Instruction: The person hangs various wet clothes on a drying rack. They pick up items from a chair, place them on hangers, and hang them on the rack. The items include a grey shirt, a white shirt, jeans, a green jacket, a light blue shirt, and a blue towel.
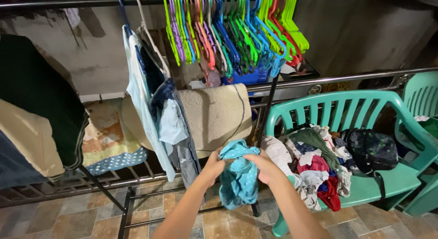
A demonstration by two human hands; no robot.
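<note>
Both hands up at frame centre, gripping one small garment (238, 177) — teal-blue cloth with tiny pale dots, crumpled, top edge bunched between the fists, the rest hanging loose in soft folds toward 6 o'clock. Left hand (213, 167) closed on the garment's left upper edge, fingers curled tight into the fabric; right hand (264, 168) closed on the right upper edge, thumb side over the cloth. The garment sits just above the tiled floor (68, 218), in front of the drying rack's lower bars. At 3 o'clock of the hands, touching distance — a green plastic chair (365, 99) heaped with a pile of mixed laundry (315, 173): white, red, dark green, blue pieces, plus a dark patterned bag (372, 150) on the seat. At 12 o'clock, a row of coloured plastic hangers (232, 31) — purple, pink, blue, green, red — crowded on the top rail. At 11 o'clock, hung clothes (153, 106), pale blue and navy, on hangers; behind them a beige towel (214, 113) draped over a rail. At 9 o'clock, dark green and tan garments (34, 125) hanging at the left edge, a patterned cloth (107, 143) beside them.
</note>
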